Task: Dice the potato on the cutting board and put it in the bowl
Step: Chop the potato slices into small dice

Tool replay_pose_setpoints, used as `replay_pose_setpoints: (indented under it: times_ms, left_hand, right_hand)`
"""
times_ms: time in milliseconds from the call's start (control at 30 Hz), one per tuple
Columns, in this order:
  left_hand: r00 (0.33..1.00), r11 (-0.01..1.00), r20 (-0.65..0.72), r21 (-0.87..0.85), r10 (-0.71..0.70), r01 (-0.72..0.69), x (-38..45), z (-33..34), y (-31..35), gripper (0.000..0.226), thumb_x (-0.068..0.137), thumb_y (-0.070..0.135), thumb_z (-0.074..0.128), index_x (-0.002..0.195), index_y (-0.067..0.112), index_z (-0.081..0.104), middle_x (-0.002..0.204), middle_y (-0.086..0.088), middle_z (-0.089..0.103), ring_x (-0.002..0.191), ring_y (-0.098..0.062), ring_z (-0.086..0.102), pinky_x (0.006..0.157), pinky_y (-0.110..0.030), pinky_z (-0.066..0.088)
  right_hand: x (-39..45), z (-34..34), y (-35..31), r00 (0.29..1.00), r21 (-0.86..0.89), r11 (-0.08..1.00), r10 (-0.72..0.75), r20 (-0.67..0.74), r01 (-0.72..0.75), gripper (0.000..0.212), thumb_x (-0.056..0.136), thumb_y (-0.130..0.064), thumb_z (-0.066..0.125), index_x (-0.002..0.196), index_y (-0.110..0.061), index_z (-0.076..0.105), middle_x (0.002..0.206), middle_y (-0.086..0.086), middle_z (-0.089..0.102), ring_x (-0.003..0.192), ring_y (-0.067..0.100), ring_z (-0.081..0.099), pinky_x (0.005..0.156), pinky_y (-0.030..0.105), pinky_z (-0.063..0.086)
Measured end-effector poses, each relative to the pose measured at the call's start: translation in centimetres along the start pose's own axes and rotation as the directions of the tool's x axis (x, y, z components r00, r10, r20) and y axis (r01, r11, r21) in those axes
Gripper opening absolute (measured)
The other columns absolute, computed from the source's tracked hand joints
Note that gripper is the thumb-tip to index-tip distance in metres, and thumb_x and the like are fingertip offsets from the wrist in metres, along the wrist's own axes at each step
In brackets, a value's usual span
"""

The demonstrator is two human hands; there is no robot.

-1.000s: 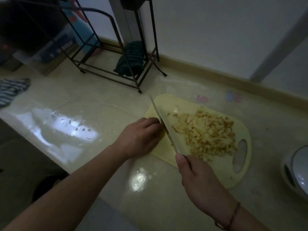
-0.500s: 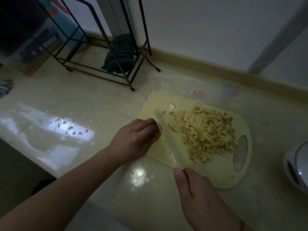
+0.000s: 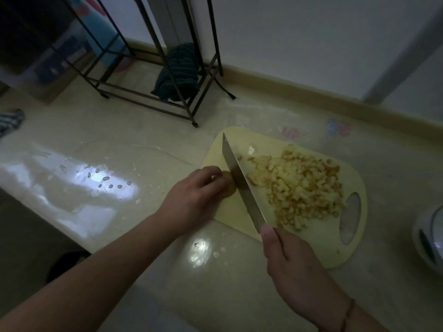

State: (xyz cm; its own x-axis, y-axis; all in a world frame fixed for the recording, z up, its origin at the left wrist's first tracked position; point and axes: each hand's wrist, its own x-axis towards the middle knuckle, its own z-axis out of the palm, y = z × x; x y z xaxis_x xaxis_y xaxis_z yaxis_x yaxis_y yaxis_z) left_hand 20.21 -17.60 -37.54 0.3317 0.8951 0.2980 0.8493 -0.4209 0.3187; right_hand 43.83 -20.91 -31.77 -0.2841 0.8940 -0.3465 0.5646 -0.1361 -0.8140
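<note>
**Potato dicing in progress on cutting board**

Landmark: the pale yellow cutting board (image 3: 239, 212), lying on a glossy counter (image 3: 119, 140).

The left hand (image 3: 191, 200) sits at the board's left edge, its fingers curled over a remaining piece of potato (image 3: 229, 188), of which only a small yellow portion shows past the fingertips. The right hand (image 3: 297, 269) is at the board's near edge, wrapped around the knife (image 3: 242, 185) handle with the thumb lying along the top; the handle itself is hidden in the fist. The blade runs diagonally across the board's left part, its flat face just beside the held piece, between that piece and the heap of diced potato (image 3: 302, 185) covering the board's centre and right. One stray cube lies toward the board's far edge.

A white rounded vessel (image 3: 429, 238), partly cut off, stands right of the board; whether it is the bowl cannot be told. A dark metal rack (image 3: 167, 92) with a dark striped cloth (image 3: 178, 73) stands beyond the board.
</note>
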Motion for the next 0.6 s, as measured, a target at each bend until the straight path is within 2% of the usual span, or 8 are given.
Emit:
replay_pose_setpoints:
  times_ms: [133, 500, 600]
  left_hand:
    - [1.0, 1.0, -0.005, 0.015, -0.012, 0.012, 0.0, 0.0, 0.3, 0.023, 0.097, 0.017, 0.064, 0.117, 0.006, 0.069, 0.115, -0.014, 0.062, 0.084, -0.027, 0.062, 0.064, -0.035, 0.051]
    - [0.999, 1.0, 0.033, -0.002, -0.012, 0.012, 0.3, 0.0, 0.5, 0.025, 0.099, 0.021, 0.058, 0.115, 0.004, 0.069, 0.118, -0.014, 0.062, 0.092, -0.032, 0.064, 0.066, -0.043, 0.055]
    - [0.999, 1.0, 0.051, -0.003, -0.016, 0.016, 0.2, 0.1, 0.4, 0.026, 0.099, 0.021, 0.058, 0.116, 0.003, 0.068, 0.12, -0.015, 0.062, 0.094, -0.033, 0.064, 0.068, -0.045, 0.055]
  right_hand:
    - [-0.5, 0.2, -0.6, 1.0, 0.012, 1.0, -0.002, -0.025, 0.002, 0.059, 0.076, -0.068, 0.021, 0.063, -0.018, 0.05, 0.055, 0.002, 0.055, 0.063, 0.01, 0.055, 0.064, 0.028, 0.04]
    - [-1.3, 0.1, -1.3, 0.999, 0.0, 0.999, -0.047, -0.022, 0.047, 0.051, 0.08, -0.064, 0.024, 0.064, -0.021, 0.046, 0.054, -0.004, 0.049, 0.059, 0.009, 0.048, 0.065, 0.031, 0.036]
    - [-1.7, 0.2, -1.2, 0.999, -0.019, 0.999, -0.048, -0.011, 0.048, 0.052, 0.08, -0.065, 0.022, 0.067, -0.022, 0.048, 0.059, -0.004, 0.052, 0.065, 0.01, 0.052, 0.068, 0.03, 0.037]
